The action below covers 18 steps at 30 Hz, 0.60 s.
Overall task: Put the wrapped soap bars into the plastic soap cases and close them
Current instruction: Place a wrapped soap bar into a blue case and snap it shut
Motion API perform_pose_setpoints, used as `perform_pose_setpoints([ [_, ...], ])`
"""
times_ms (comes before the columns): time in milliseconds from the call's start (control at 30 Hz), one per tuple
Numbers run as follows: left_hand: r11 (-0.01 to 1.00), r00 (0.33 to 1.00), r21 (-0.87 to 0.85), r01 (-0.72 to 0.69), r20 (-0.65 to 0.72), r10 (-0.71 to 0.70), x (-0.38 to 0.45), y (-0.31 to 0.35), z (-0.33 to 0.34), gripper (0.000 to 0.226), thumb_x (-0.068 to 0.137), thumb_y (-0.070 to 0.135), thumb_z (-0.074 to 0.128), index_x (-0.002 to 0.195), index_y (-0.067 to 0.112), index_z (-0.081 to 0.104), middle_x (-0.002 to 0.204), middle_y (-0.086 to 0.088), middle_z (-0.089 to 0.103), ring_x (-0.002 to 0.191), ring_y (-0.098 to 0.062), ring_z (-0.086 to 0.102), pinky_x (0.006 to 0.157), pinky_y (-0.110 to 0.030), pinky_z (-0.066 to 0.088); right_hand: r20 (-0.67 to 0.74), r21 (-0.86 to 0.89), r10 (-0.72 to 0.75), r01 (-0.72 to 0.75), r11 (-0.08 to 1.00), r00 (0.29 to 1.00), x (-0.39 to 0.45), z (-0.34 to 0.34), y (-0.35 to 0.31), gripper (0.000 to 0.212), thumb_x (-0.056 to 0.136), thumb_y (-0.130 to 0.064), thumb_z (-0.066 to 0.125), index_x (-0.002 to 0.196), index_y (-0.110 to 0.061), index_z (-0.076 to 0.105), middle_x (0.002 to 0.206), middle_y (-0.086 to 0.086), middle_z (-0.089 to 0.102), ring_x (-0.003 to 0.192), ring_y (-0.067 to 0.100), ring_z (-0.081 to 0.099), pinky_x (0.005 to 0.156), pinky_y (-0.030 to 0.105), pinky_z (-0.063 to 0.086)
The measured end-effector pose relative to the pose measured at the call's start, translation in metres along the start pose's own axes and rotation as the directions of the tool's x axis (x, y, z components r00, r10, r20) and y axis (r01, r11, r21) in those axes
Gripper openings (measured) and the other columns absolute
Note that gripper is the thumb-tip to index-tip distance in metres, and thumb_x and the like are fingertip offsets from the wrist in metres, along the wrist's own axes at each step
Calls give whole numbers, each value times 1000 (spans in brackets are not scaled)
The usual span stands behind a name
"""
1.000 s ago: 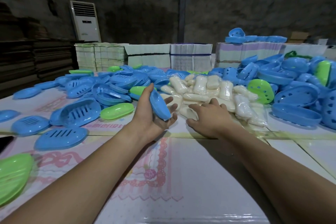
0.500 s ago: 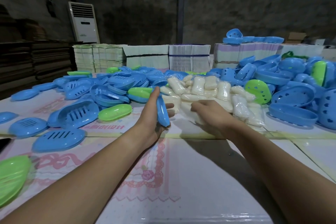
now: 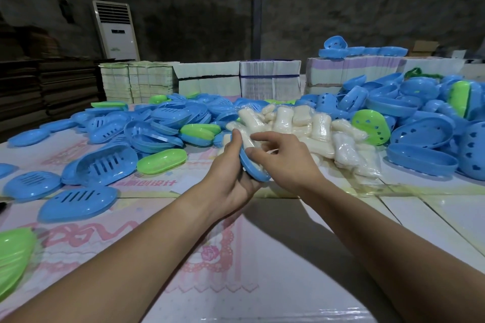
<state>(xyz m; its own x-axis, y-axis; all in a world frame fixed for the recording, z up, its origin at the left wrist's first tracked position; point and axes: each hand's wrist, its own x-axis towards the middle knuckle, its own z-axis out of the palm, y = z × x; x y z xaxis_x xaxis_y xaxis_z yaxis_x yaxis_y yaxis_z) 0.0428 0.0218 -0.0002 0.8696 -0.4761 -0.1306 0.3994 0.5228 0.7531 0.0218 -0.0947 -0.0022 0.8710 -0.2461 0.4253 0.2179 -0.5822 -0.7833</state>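
A wrapped soap (image 3: 248, 143) is going into a blue case half (image 3: 252, 165), held tilted over the middle of the table (image 3: 262, 270). The left hand (image 3: 231, 178) grips the case; the right hand (image 3: 283, 157) pinches the soap against it, index finger straight. The soap seems only partly seated. Next: press it flat, then find a lid among the loose halves (image 3: 157, 126) toward the table's far edge.

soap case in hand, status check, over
Left hand grips blue case half. Right hand seating wrapped soap bar into it. Case not yet closed. Nothing in the way.
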Motion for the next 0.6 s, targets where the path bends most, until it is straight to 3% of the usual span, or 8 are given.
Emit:
perform_pose_setpoints([
  [100, 1000, 999, 2, -14, -29, 14, -1, 0, 0, 57, 102, 53, 42, 143, 15, 50, 119, -20, 72, 111, -32, 70, 81, -47, 60, 50, -10, -28, 29, 1000, 998, 1, -3, 2, 34, 82, -38, 74, 115, -33, 71, 77, -11, 62, 64, 0, 57, 54, 8, 41],
  [167, 999, 998, 14, -36, -42, 37, -1, 0, 0, 57, 103, 52, 42, 147, 16, 45, 121, -19, 71, 111, -32, 70, 84, -46, 61, 84, -20, -49, 51, 999, 995, 1, -3, 1, 36, 82, -36, 73, 118, -31, 71, 78, -13, 61, 63, -3, 56, 57, 7, 40],
  [367, 993, 994, 65, -98, -39, 101, 3, 0, -10, 53, 104, 47, 43, 146, 15, 47, 131, -14, 67, 118, -29, 67, 96, -47, 55, 225, -20, -56, 62, 998, 973, -3, -7, -2, 38, 86, -22, 57, 122, -29, 70, 105, -13, 73, 99, 4, 64, 89, 21, 48],
  [433, 993, 996, 80, -87, -19, 88, 4, -1, -11, 51, 104, 46, 45, 143, 14, 50, 126, -13, 70, 111, -26, 70, 93, -45, 57, 261, -7, -69, 74, 997, 963, -4, -9, -4, 38, 87, -19, 55, 122, -26, 70, 110, -17, 71, 98, 1, 62, 92, 21, 47],
  [500, 992, 996, 95, -84, 3, 84, 4, -1, -12, 45, 104, 39, 50, 138, 11, 55, 115, -11, 74, 93, -24, 73, 80, -42, 59, 278, -12, -125, 134, 991, 952, -5, -10, -5, 33, 86, -21, 52, 111, -21, 74, 99, -13, 70, 86, 0, 59, 86, 23, 47],
  [567, 994, 998, 86, -66, 26, 64, 5, 1, -13, 38, 99, 26, 58, 131, 6, 60, 106, -13, 75, 84, -23, 72, 83, -41, 57, 270, -53, -185, 207, 977, 945, -4, -12, -5, 31, 83, -25, 49, 99, -15, 73, 87, 4, 64, 79, 9, 55, 79, 29, 44],
  [600, 997, 998, 56, -51, 36, 49, 5, 2, -13, 33, 94, 19, 61, 123, 3, 64, 104, -14, 75, 84, -24, 73, 88, -42, 56, 244, -72, -188, 211, 975, 951, -2, -15, -5, 32, 83, -26, 50, 102, -17, 74, 88, 5, 62, 80, 8, 54, 78, 29, 44],
])
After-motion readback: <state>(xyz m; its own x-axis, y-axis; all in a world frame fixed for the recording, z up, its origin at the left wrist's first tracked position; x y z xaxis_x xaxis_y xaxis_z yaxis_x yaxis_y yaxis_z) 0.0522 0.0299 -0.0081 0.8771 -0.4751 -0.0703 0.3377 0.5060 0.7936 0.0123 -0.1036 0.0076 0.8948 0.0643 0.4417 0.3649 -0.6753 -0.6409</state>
